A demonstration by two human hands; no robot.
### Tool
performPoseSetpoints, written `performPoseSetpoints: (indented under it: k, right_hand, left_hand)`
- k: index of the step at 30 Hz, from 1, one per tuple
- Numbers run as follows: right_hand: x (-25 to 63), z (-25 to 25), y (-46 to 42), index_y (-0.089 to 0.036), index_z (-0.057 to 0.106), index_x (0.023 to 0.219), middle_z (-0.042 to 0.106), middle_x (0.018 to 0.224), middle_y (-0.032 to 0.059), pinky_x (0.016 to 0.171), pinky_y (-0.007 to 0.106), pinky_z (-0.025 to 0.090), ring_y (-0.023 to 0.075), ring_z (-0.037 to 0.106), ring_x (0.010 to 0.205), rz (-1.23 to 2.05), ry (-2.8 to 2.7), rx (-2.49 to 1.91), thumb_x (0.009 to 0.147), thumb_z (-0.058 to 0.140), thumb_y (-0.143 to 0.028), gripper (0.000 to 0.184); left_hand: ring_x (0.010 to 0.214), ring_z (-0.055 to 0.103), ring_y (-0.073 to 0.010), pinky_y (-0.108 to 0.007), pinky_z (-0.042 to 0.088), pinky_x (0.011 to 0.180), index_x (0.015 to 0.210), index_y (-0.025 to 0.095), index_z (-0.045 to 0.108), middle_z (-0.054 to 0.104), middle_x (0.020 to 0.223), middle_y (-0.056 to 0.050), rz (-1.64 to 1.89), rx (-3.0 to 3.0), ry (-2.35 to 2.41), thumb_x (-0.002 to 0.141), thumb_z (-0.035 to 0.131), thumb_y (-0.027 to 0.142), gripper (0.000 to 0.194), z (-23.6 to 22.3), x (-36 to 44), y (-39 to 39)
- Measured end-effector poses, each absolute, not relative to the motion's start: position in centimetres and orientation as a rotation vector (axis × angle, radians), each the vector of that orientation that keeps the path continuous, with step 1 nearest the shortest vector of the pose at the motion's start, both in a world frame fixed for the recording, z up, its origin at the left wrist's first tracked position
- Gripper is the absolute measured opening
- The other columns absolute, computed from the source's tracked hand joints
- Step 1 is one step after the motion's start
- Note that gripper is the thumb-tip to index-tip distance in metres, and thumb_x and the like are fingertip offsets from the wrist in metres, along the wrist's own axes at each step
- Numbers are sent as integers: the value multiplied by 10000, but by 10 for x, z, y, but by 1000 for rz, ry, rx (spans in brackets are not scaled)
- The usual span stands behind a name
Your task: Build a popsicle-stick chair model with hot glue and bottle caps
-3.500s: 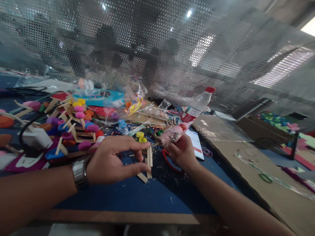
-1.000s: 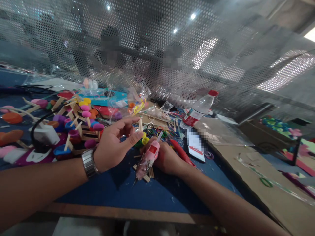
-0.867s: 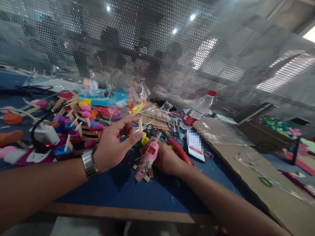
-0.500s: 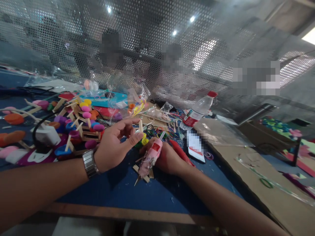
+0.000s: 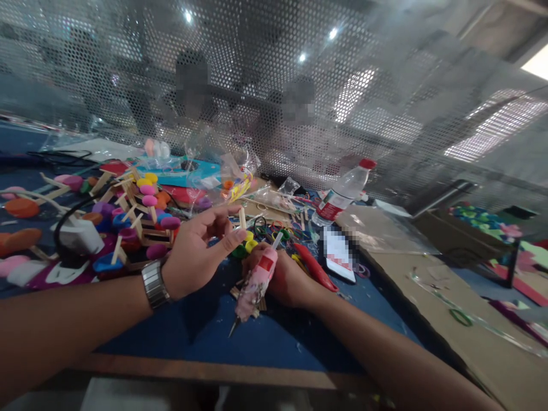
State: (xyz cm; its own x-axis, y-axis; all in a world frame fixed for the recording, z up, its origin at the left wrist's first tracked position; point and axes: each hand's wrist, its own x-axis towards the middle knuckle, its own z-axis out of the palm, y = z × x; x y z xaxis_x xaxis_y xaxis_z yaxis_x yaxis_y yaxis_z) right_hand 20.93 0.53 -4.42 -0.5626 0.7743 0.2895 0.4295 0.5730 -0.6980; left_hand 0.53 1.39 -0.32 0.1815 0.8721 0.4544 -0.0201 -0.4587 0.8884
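Note:
Between the thumb and forefinger of my left hand [image 5: 201,251] a short pale wooden stick [image 5: 242,218] stands upright. My right hand [image 5: 289,277] is wrapped round a pink hot glue gun [image 5: 257,282], its metal nozzle tilted down toward the blue tabletop [image 5: 205,342]. A translucent glue stick [image 5: 278,240] pokes out of the gun's back end. Beneath the gun lie several wooden sticks [image 5: 261,305], partly covered by it. Small yellow and green caps [image 5: 250,245] sit between the hands. Just beyond my right wrist lies a red-handled tool [image 5: 317,268].
Left of my left hand are wooden-stick pieces with colourful caps [image 5: 158,222] and a white plug [image 5: 79,237]. A bottle [image 5: 342,194], a phone [image 5: 340,254] and cardboard [image 5: 411,297] are on the right. A perforated metal screen [image 5: 257,103] rises behind.
The glue gun has tipped, its nozzle moving slightly down and left, covering more of the sticks. My left hand still pinches the wooden stick in nearly the same place.

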Motion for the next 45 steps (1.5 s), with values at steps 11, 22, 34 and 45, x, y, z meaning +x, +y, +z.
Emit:
performPoseSetpoints:
  k: [11, 22, 34, 45]
  right_hand:
    - [209, -38, 4, -231, 530, 697, 605, 740, 24, 761, 347, 515, 177, 548, 715, 792, -2276, -927, 831, 609, -187, 162]
    - [218, -33, 5, -232, 450, 690, 637, 798, 6, 717, 338, 547, 165, 615, 723, 1229, -1573, -865, 716, 825, -308, 384]
    - [220, -28, 5, -223, 401, 642, 577, 796, -14, 635, 295, 544, 142, 565, 692, 1263, -1408, -852, 601, 896, -337, 510]
    - [216, -31, 0, -246, 530, 827, 630, 760, -15, 651, 335, 567, 174, 633, 661, 1186, -1401, -887, 628, 891, -334, 422]
  left_hand:
    - [681, 558, -129, -255, 501, 660, 1111, 142, 682, 565, 736, 10, 1397, 1630, 834, 824, 730, 354, 360, -3, 6, 13]
    - [726, 588, -146, -264, 501, 681, 1161, 145, 683, 626, 787, -24, 1242, 1593, 767, 811, 754, 347, 410, -5, 7, 12]
    - [974, 679, -224, -370, 551, 890, 1122, 164, 706, 718, 1044, -106, 813, 1664, 429, 793, 751, 211, 336, -5, 7, 5]
    - [1044, 726, -257, -349, 613, 842, 1090, 161, 685, 749, 1097, -132, 872, 1434, 445, 766, 806, 175, 346, -7, 6, 5]
